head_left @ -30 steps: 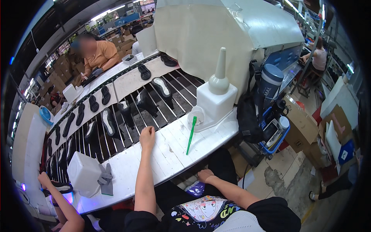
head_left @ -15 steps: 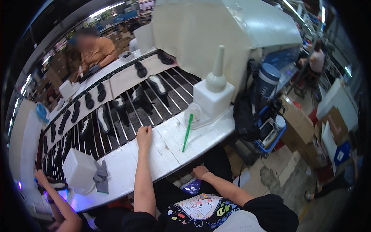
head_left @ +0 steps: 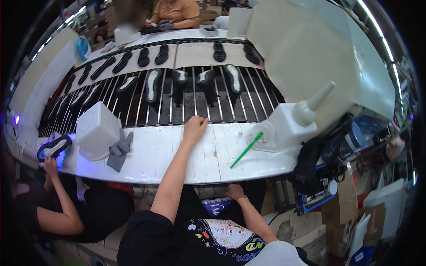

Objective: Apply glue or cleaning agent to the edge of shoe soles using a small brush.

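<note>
My left hand [head_left: 195,128] rests as a loose fist on the far edge of the white worktable [head_left: 177,155], beside the metal roller bars; nothing shows in it. Low over my lap, my right hand [head_left: 235,191] is curled closed near a purple packet [head_left: 216,206], and I see nothing in its fingers. Beyond the left hand, black shoe uppers with pale undersides [head_left: 153,84] lie on the bars. Black soles [head_left: 162,53] line a beige belt behind them. To the right of the left hand is a green stick-like brush [head_left: 247,149], leaning on a small clear cup [head_left: 258,136].
A white bottle with a nozzle [head_left: 288,126] stands at right, and a white square container [head_left: 98,133] with a grey glove [head_left: 120,151] at left. A co-worker's hand [head_left: 51,166] holds a shoe upper [head_left: 54,147]. Another person [head_left: 177,15] sits across the line.
The view has swung to the left and levelled out. A co-worker's hand at left now shows with a shoe upper. My hands keep nearly the same places, still closed.
</note>
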### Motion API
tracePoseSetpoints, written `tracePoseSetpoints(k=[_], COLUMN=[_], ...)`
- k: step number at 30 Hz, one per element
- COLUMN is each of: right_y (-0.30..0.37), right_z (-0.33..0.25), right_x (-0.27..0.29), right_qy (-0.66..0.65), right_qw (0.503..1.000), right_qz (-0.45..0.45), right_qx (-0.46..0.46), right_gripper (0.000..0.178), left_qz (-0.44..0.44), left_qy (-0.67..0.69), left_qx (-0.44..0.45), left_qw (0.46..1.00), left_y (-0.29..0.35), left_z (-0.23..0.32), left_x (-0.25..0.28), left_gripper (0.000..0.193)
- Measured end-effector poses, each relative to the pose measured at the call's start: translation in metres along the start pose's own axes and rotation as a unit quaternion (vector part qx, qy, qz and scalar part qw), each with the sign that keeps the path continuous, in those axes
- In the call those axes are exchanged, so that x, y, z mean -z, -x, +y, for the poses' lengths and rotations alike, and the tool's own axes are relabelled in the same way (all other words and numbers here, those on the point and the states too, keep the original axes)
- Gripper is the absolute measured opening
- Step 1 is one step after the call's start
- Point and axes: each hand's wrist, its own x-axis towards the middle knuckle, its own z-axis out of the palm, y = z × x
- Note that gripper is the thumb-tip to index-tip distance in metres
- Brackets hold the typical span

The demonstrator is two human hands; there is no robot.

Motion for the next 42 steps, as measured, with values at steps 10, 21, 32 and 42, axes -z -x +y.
tracePoseSetpoints(k=[10, 21, 32, 42], right_y=[-0.004, 0.037, -0.266, -0.326], right_z=[-0.016, -0.165, -0.266, -0.307], right_x=[0.014, 0.261, 0.272, 0.270], right_qy=[0.025, -0.451, -0.647, -0.541], right_qw=[0.989, 0.713, 0.755, 0.785], right_qz=[-0.145, -0.460, 0.084, 0.299], right_qx=[0.030, 0.277, 0.060, 0.036], right_gripper=[0.039, 0.063, 0.076, 0.053], left_qz=[-0.039, 0.053, -0.256, -0.206], left_qy=[0.014, 0.384, 0.832, 0.837], left_qx=[0.055, 0.128, 0.079, 0.066], left_qw=[0.998, 0.913, 0.485, 0.502], left_y=[0.000, -0.011, -0.013, -0.018], left_z=[0.003, -0.011, -0.011, -0.018], left_x=[0.005, -0.004, 0.012, 0.028], left_gripper=[0.028, 0.029, 0.093, 0.101])
